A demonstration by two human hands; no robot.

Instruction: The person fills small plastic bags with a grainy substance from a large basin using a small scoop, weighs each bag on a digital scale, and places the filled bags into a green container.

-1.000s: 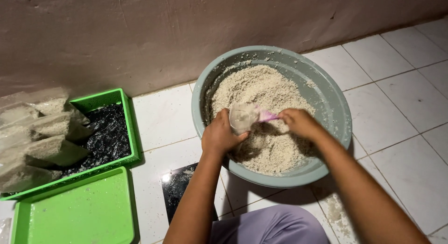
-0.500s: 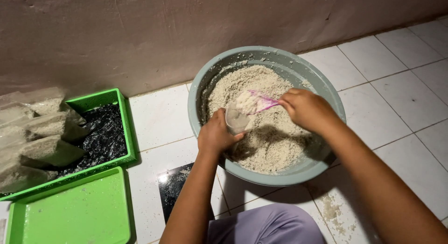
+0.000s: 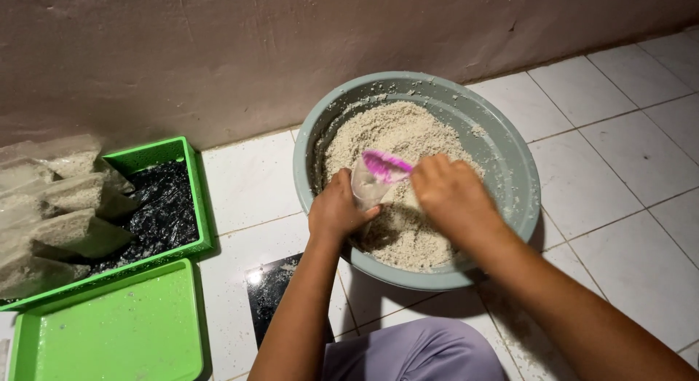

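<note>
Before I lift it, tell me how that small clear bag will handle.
Probably floppy: the clear bag is thin film, held open by the left hand. Likely light, little filling visible. It may spill crumbly mix if tilted.

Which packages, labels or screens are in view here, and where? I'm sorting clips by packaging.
Filled clear bags: stacked at far left, over the green tray with a black liner; pale, wedge-shaped, holding beige crumbly mix.
Small clear bag: over the grey basin, held by the left hand; the right hand holds a pink scoop at its mouth.
Dark glossy flat slab: on the floor tiles; possibly a screen, unclear.
No labels or signs.
</note>
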